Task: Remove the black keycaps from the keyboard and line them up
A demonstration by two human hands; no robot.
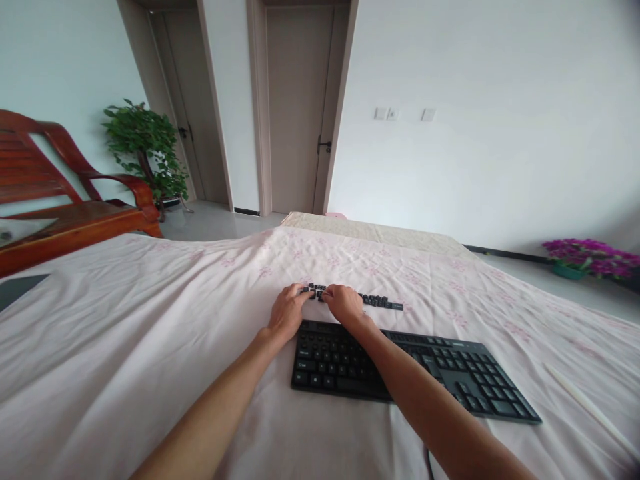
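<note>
Loose black keycaps (379,301) lie in a rough row on the pink floral cloth, beyond a black keyboard (345,360). At the row's left end is my left hand (287,310), its thumb and index finger apart and touching the keycaps there. My right hand (346,303) is closed just beside it, fingers curled down in a pinch over the row. Its fingertips are mostly hidden, so what they pinch cannot be made out. My right forearm crosses above the keyboard and covers part of its keys.
The cloth (200,373) has folds and spreads around the keyboard. A long pale stick-like strip (585,400) lies at right. A dark flat object (20,290) rests at the left edge. Beyond are a wooden bench (95,220), a green plant (143,140) and purple flowers (590,257).
</note>
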